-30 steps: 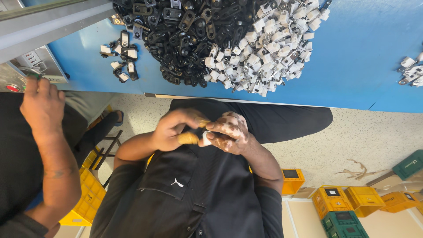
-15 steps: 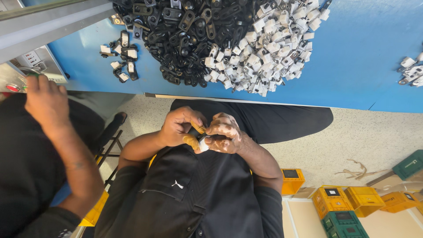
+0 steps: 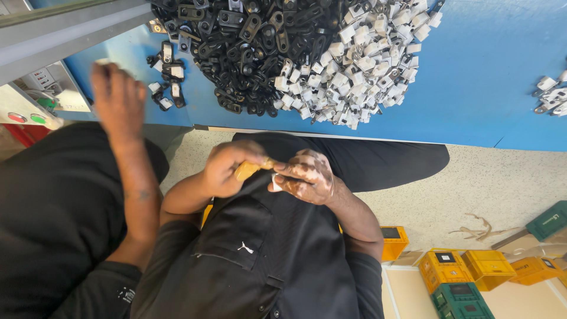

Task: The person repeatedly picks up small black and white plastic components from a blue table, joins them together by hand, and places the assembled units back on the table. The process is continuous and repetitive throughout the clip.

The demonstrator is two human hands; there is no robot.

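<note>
Down near the lap, both hands met over the black shirt. The left hand was curled shut around a small yellowish-orange piece, whose end poked out between thumb and fingers. The right hand was closed too, its fingertips pinching a small white plastic part that sat just beside the orange piece; whether the two parts touched could not be told. Both were held close together, clear of the blue desk, which ran across the top of the view.

On that desk lay a big loose heap in two colours: black metal link-shaped clips on one side and small white plastic blocks on the other, the two kinds mixing where they met. A few separate black-and-white assembled pieces lay just beside the heap, and another small cluster of white pieces sat well apart at the far edge of the desk.

A second person in black sat alongside, a blurred raised hand near the desk edge, its grip impossible to make out. Behind it stood a grey box with a red and a green button.

On the speckled floor stood several crates: one orange crate beside the right elbow, its contents unclear, then a group of yellow-orange crates with dark items on top, a green crate below them, and another green crate near the edge.
</note>
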